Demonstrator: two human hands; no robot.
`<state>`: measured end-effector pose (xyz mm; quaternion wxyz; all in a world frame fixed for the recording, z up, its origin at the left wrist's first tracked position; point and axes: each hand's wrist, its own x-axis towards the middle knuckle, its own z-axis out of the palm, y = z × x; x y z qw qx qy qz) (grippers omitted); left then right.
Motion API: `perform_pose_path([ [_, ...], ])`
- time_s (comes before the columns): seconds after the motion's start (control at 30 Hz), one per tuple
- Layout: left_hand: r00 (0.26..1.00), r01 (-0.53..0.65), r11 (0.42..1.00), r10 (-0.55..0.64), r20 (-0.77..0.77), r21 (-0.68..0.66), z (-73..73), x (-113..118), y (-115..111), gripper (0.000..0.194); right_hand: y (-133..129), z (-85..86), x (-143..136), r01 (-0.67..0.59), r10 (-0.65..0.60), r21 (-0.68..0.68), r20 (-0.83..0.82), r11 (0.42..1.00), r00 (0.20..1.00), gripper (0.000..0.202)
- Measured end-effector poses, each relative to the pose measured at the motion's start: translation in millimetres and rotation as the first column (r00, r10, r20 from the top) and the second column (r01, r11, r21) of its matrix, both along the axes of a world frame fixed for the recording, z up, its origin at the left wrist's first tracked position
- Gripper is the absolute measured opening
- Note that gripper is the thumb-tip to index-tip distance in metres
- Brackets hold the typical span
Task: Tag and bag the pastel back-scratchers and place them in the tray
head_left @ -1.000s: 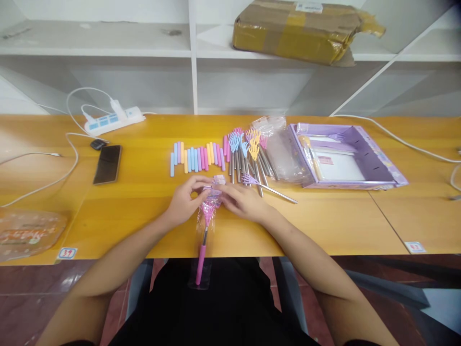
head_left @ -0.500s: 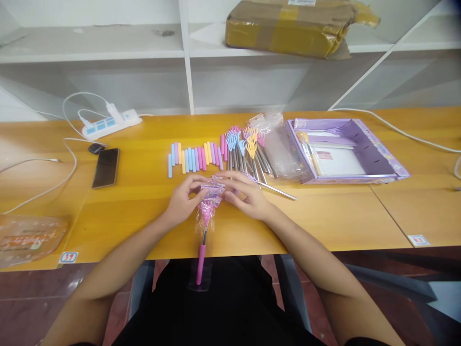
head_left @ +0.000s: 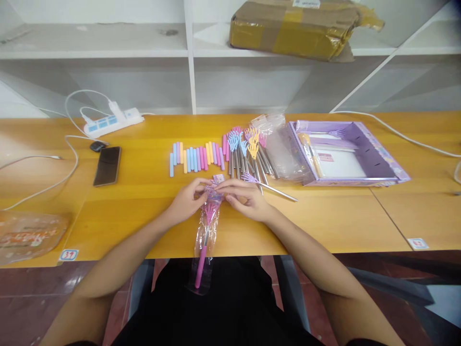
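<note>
A pink back scratcher (head_left: 202,259) lies inside a clear plastic bag (head_left: 215,226), handle toward me and hanging past the table edge. My left hand (head_left: 188,201) pinches the left side of the bag's top, where a printed purple card (head_left: 215,193) shows. At the other side of the top, my right hand (head_left: 248,198) has its fingers closed over the bag. Just beyond my right hand lies a purple back scratcher (head_left: 275,189) with a bare metal rod. Behind are several back scratcher heads on rods (head_left: 248,144) and a row of coloured handle sleeves (head_left: 196,158).
At the right stands a purple open box (head_left: 387,166) with packed scratchers in it, beside clear bags (head_left: 283,151). A phone (head_left: 107,166), a power strip (head_left: 113,123) and cables are at the left. A taped carton (head_left: 295,31) sits on the shelf.
The bag's top and the printed card now show more plainly between my hands. My right hand has drawn slightly nearer me, uncovering the purple scratcher's head. The view has shifted a little.
</note>
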<state>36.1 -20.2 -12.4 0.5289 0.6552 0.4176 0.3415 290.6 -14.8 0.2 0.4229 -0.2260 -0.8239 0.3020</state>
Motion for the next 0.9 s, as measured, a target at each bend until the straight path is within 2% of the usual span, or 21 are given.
perform_pose_path([
  [0.13, 0.997, 0.076, 0.997, -0.076, 0.004, -0.014, -0.8, 1.3, -0.5, 0.04, -0.3, -1.2, -0.3, -0.002, 0.002, -0.013, 0.024, 1.0, 1.0, 0.033],
  [0.27, 0.997, 0.066, 0.996, -0.064, 0.042, -0.052, -2.4, 2.1, 0.0, 0.033, -0.5, -2.5, -0.8, -0.041, 0.042, -0.031, 0.036, 0.999, 0.998, 0.032],
  [0.43, 0.996, 0.061, 0.996, -0.056, 0.075, -0.069, -1.8, 4.4, -1.3, 0.03, 1.2, -4.1, 0.7, -0.034, 0.034, 0.001, 0.059, 0.999, 0.998, 0.034],
  [0.63, 0.993, 0.075, 0.995, -0.069, 0.091, -0.071, 1.7, 2.3, -1.0, 0.025, 0.4, -5.0, 3.0, -0.054, 0.031, 0.133, 0.174, 0.99, 0.984, 0.04],
  [0.9, 1.0, 0.014, 0.996, -0.013, 0.012, -0.087, -3.1, -0.6, 2.7, 0.035, -1.3, -2.0, 4.0, -0.058, -0.004, 0.242, 0.249, 0.968, 0.969, 0.033],
])
